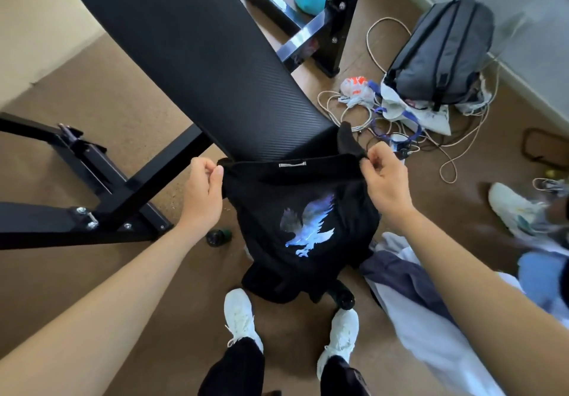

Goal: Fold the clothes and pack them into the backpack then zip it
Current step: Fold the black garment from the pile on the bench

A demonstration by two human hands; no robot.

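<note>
A black T-shirt (271, 241) with a blue-white eagle print hangs in front of me, its hem drooping above my white shoes. My left hand (204, 189) pinches one shoulder of the shirt and my right hand (385, 180) pinches the other, stretching the neckline level between them. The grey backpack (437, 53) lies on the floor at the upper right, against the wall. More clothes, white, purple-grey and blue (431, 303), are piled at my lower right.
A black padded bench (191, 56) on a black metal frame (101, 192) stands just ahead and to the left. Cables, plastic bags and a white tote (400, 112) litter the brown floor near the backpack. A small dark object (217, 235) lies under my left wrist. Another shoe (514, 207) rests at right.
</note>
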